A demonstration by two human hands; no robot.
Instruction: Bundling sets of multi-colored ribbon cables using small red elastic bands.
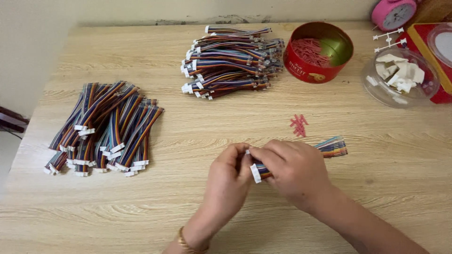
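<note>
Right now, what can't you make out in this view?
- Head view: the middle of the ribbon cable, covered by the right hand.
- What the left hand pinches, behind its fingers.
- The pink clock, cut by the top edge.
- The red box, cut by the right edge.

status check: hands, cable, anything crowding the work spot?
Left hand and right hand both grip one ribbon cable at its white connector. Small red pieces lie just behind; nothing blocking.

Matt wood-grain table, glossy red metal tin, clear plastic bowl w/ white plastic bits — smooth.
</note>
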